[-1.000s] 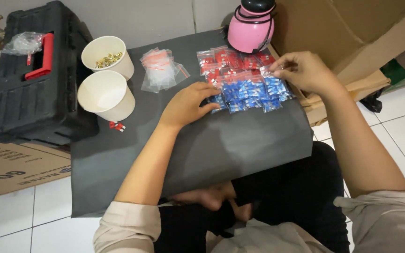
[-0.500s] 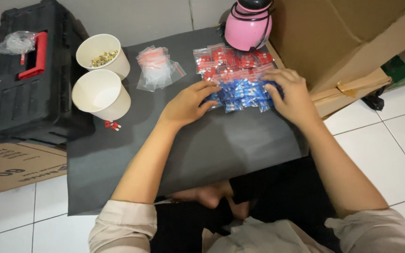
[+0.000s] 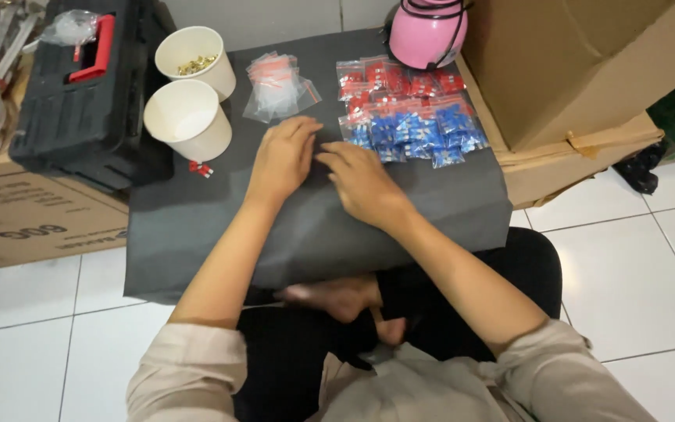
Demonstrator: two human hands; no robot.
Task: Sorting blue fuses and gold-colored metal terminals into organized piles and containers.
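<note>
head view, looking down. dark grey matte sheet (image 3: 197, 227) covers the surface and drapes over its near edge, slightly creased. left hand (image 3: 281, 159) lies palm down on the sheet, fingers (image 3: 300, 131) extended and close together, tips at the sheet near a stack of clear plastic bags (image 3: 276, 84); nothing visibly held. right hand (image 3: 362, 181) also lies palm down just beside the left, fingers (image 3: 336, 153) pointing left and slightly curled toward the left hand's fingertips; cannot tell whether anything small is pinched beneath them. both hands are touching or nearly touching at the fingertips.

small glossy packets with blue contents (image 3: 419, 133) lie in a loose cluster just right of the right hand, apart from its fingers. packets with red contents (image 3: 388, 80) lie beyond the blue ones, overlapping them at the far edge. the clear bags have red strips along the top.

two white paper cups, round and tapered: the near one (image 3: 187, 119) shows a pale interior, the far one (image 3: 194, 59) holds small brass-coloured bits. a tiny red piece (image 3: 200, 167) lies on the sheet by the near cup. black ribbed plastic toolbox (image 3: 87, 101) with red handle at left. pink rounded glossy object (image 3: 429, 31) at the far edge. brown cardboard box (image 3: 580, 70) at right. white tiled floor (image 3: 634, 258).
</note>
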